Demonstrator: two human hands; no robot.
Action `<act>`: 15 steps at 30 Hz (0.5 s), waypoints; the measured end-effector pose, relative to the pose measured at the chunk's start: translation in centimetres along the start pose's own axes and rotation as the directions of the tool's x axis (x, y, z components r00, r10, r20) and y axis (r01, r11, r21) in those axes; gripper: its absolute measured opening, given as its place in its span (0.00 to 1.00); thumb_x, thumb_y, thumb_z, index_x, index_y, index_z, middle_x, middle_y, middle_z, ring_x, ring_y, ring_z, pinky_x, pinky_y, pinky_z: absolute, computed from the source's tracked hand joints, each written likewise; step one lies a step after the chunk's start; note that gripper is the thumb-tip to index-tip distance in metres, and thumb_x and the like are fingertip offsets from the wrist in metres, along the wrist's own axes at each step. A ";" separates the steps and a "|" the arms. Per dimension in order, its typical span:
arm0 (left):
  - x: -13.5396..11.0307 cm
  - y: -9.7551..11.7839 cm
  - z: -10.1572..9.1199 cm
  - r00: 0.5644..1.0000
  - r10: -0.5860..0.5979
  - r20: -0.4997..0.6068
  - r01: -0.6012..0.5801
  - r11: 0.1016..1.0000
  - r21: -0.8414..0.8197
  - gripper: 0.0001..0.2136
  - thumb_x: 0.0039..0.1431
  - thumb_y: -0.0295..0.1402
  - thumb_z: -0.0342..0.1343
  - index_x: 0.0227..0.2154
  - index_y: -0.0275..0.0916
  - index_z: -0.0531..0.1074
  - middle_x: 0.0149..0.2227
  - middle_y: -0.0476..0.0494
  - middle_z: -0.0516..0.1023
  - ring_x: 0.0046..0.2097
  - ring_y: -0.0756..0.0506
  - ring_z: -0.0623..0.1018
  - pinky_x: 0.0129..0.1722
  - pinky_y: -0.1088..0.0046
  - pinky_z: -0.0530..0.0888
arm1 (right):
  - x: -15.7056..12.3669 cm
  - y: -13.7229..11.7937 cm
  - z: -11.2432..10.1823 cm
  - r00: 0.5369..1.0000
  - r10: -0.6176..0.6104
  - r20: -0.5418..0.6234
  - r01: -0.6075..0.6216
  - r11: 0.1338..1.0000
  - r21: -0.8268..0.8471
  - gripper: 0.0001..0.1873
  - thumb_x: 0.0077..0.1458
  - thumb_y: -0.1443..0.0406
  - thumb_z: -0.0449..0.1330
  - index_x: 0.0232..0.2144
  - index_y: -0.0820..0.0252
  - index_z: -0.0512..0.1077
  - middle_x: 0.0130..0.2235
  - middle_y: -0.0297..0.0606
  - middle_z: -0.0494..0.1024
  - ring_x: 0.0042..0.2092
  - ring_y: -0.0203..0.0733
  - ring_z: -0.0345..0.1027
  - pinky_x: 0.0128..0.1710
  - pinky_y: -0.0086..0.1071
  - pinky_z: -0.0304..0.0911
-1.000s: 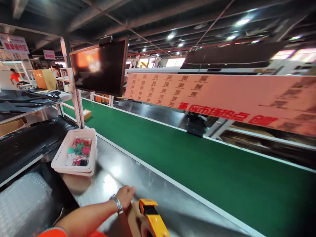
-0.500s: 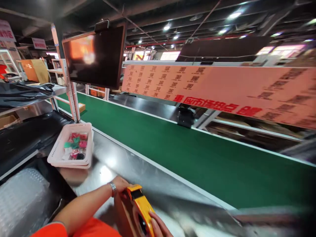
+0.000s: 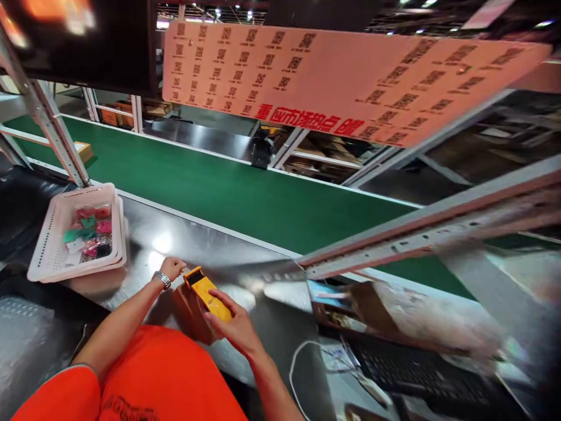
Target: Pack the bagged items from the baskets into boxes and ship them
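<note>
My right hand is wrapped round a yellow tape dispenser, which is tilted over a brown cardboard box. The box stands on the metal worktop close against my body, partly hidden by the dispenser and my right hand. Just off the dispenser's front end, my left hand is closed with its fingers curled together at the box's far side. What those fingers pinch is too small to make out. A metal watch band sits on my left wrist.
A white plastic basket with small bagged items stands at left. Beyond the worktop runs a green conveyor belt, carrying a small box. A metal frame post slants across the right, near a keyboard and a white cable.
My view has swung down and to the right, bringing the keyboard and slanted post into sight. My right hand still grips the tape dispenser, and my left hand stays by its front end.
</note>
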State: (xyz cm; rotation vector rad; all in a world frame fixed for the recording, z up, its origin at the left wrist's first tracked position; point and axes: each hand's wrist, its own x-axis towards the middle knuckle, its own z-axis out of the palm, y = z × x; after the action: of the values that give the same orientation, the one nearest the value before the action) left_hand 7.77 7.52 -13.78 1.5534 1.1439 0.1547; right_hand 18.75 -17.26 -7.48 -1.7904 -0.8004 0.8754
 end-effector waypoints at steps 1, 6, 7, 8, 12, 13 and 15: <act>0.6 -0.6 -0.4 1.000 -0.002 -0.007 0.003 1.000 0.016 0.12 0.65 0.35 0.60 0.25 0.38 0.77 0.24 0.48 0.77 0.32 0.46 0.76 0.35 0.72 0.72 | -0.5 -0.1 -0.2 0.999 0.031 0.012 -0.031 1.000 -0.005 0.33 0.45 0.49 0.75 0.53 0.56 0.86 0.54 0.46 0.89 0.52 0.57 0.83 0.53 0.46 0.80; 2.1 -4.0 -0.5 1.000 -0.025 -0.012 0.027 0.994 0.109 0.16 0.66 0.32 0.58 0.21 0.38 0.72 0.23 0.47 0.75 0.34 0.45 0.78 0.39 0.70 0.71 | -2.6 0.1 -0.4 0.980 0.200 -0.007 -0.200 0.979 0.036 0.31 0.44 0.52 0.74 0.50 0.59 0.85 0.44 0.44 0.90 0.40 0.54 0.84 0.41 0.42 0.81; 1.9 -4.5 0.0 1.000 -0.030 0.000 0.030 0.992 0.126 0.16 0.66 0.31 0.58 0.20 0.37 0.72 0.23 0.47 0.75 0.34 0.45 0.78 0.39 0.70 0.72 | -2.7 0.1 -0.4 0.980 0.198 -0.015 -0.197 0.980 0.042 0.30 0.44 0.53 0.74 0.49 0.59 0.85 0.44 0.44 0.90 0.41 0.53 0.84 0.42 0.42 0.81; 1.7 -5.0 0.6 0.999 -0.035 0.016 0.033 0.990 0.140 0.16 0.65 0.31 0.58 0.20 0.37 0.73 0.23 0.47 0.76 0.34 0.45 0.79 0.39 0.70 0.72 | -2.7 0.0 -0.3 0.982 0.190 -0.018 -0.189 0.981 0.045 0.29 0.43 0.53 0.74 0.48 0.58 0.85 0.45 0.44 0.90 0.42 0.53 0.84 0.43 0.41 0.81; 0.5 -6.1 2.5 0.997 -0.023 0.075 0.008 0.981 0.193 0.11 0.64 0.30 0.59 0.27 0.36 0.81 0.31 0.43 0.84 0.41 0.41 0.83 0.44 0.70 0.76 | -2.2 -0.6 -0.1 0.984 0.177 -0.017 -0.176 0.983 0.043 0.27 0.43 0.53 0.73 0.46 0.57 0.85 0.44 0.43 0.89 0.42 0.54 0.83 0.43 0.41 0.81; 0.4 -6.3 2.5 0.997 -0.014 0.079 -0.003 0.978 0.209 0.09 0.64 0.31 0.60 0.30 0.36 0.83 0.35 0.42 0.86 0.45 0.40 0.83 0.46 0.70 0.76 | -2.2 -0.7 0.0 0.984 0.178 -0.018 -0.178 0.983 0.040 0.27 0.43 0.53 0.73 0.45 0.57 0.85 0.44 0.43 0.89 0.42 0.54 0.83 0.43 0.41 0.81; 0.4 -6.3 1.8 0.997 0.001 0.072 -0.019 0.968 0.249 0.07 0.60 0.33 0.65 0.38 0.36 0.86 0.41 0.39 0.88 0.52 0.38 0.82 0.51 0.69 0.75 | -2.1 -0.8 0.0 0.983 0.185 -0.018 -0.184 0.982 0.034 0.27 0.42 0.54 0.73 0.46 0.57 0.85 0.44 0.43 0.89 0.42 0.53 0.83 0.44 0.41 0.80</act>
State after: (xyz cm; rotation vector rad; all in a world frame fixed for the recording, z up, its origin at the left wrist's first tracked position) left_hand 5.54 5.79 -19.73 1.7712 1.1318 -0.0409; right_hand 17.55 -18.69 -6.29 -1.8635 -0.6104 0.9821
